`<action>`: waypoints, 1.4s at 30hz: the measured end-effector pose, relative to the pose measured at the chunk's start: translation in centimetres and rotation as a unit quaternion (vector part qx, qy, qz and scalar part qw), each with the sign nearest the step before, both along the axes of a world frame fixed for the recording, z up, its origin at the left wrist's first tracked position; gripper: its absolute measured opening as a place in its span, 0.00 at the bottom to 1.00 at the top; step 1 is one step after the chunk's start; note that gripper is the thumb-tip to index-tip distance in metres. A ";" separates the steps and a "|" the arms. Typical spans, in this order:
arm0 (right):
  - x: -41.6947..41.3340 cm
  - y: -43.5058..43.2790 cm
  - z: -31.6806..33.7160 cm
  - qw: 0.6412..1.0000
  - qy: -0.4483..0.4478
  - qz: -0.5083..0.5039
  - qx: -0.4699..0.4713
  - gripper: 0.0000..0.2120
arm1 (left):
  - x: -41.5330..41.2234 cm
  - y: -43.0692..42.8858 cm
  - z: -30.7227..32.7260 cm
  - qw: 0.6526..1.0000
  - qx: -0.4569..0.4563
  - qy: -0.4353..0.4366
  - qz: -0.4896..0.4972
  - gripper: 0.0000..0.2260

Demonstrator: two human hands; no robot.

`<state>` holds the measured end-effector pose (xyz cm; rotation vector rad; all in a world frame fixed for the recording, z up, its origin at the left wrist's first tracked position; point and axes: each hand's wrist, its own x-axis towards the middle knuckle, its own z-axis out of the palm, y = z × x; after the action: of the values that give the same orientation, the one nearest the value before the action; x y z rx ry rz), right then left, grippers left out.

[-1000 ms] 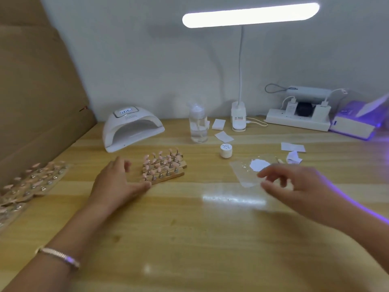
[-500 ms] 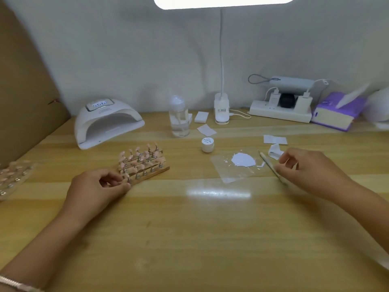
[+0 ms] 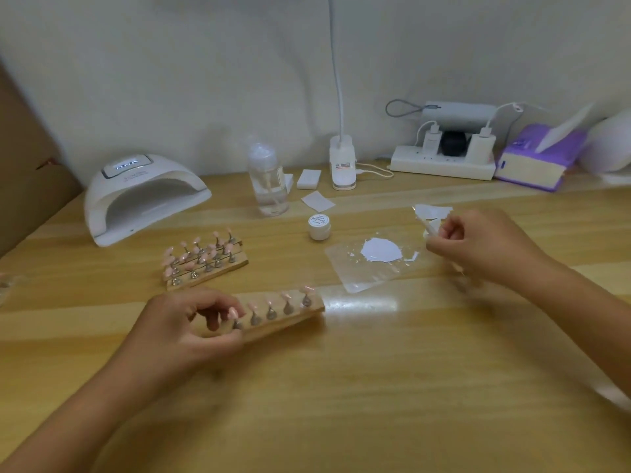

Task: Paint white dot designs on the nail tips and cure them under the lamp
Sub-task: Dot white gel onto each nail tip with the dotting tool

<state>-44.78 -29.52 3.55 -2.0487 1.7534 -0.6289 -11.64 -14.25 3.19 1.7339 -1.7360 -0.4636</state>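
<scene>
My left hand point(image 3: 184, 329) grips one end of a wooden strip point(image 3: 290, 314) that carries several pink nail tips on metal stands, near the table's front middle. Behind it lies a stack of more wooden strips with pink nail tips point(image 3: 205, 262). My right hand point(image 3: 478, 244) pinches a thin dotting tool point(image 3: 431, 227) to the right of a clear palette sheet point(image 3: 358, 278) with a blob of white paint point(image 3: 380, 250) on it. A small white paint jar point(image 3: 319, 227) stands behind the sheet. The white curing lamp point(image 3: 143, 196) sits at the back left, its opening facing me.
A clear bottle point(image 3: 268, 182), white paper pads point(image 3: 309, 179), the desk lamp's base point(image 3: 342, 167), a power strip with chargers point(image 3: 444, 158) and a purple tissue pack point(image 3: 539, 158) line the back wall. Paper scraps point(image 3: 433, 210) lie by my right hand. Cardboard point(image 3: 27, 172) stands at the left.
My left hand has pulled one strip of nail tips off the stack toward me. My right hand has picked the dotting tool up from beside the palette sheet. The view dropped lower.
</scene>
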 end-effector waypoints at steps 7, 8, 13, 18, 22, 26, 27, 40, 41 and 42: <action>0.2 -0.2 1.2 0.941 -0.322 0.097 0.031 0.03 | -7.9 -2.8 -1.2 0.992 -0.001 0.013 -0.125 0.05; 0.3 -0.3 1.0 0.938 -0.328 0.110 0.037 0.02 | -8.4 -3.4 -1.3 0.992 -0.005 -0.002 -0.127 0.04; 1.0 -0.9 0.2 0.928 -0.333 0.157 0.059 0.09 | -9.2 -5.4 -1.7 0.988 0.004 -0.043 -0.148 0.08; 2.2 -1.7 -0.5 0.936 -0.318 0.145 -0.047 0.06 | -8.2 -6.6 -1.7 0.966 -0.011 -0.157 -0.207 0.26; 3.1 -2.1 -1.3 0.925 -0.328 0.123 -0.149 0.10 | -7.8 -6.8 -2.3 0.949 0.000 -0.183 -0.255 0.35; 3.2 -2.2 -3.3 0.921 -0.335 0.087 -0.180 0.09 | -7.1 -7.1 -2.9 0.950 -0.013 -0.179 -0.255 0.39; 3.2 -2.2 -3.7 0.921 -0.337 0.090 -0.173 0.09 | -7.0 -7.2 -3.1 0.951 -0.022 -0.181 -0.251 0.39; 3.2 -2.8 -4.7 0.925 -0.327 0.187 -0.050 0.05 | -7.2 -7.6 -4.1 0.952 -0.071 -0.184 -0.233 0.37; 3.3 -2.8 -4.7 0.926 -0.324 0.183 -0.057 0.05 | -7.2 -7.6 -4.1 0.953 -0.069 -0.184 -0.232 0.37; 3.4 -2.8 -4.7 0.928 -0.321 0.181 -0.062 0.05 | -7.1 -7.6 -4.0 0.953 -0.067 -0.183 -0.231 0.36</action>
<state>-41.40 -32.27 -1.11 -1.8669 0.9574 -1.1445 -18.77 -21.86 -0.85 1.3712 -2.3971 -0.2152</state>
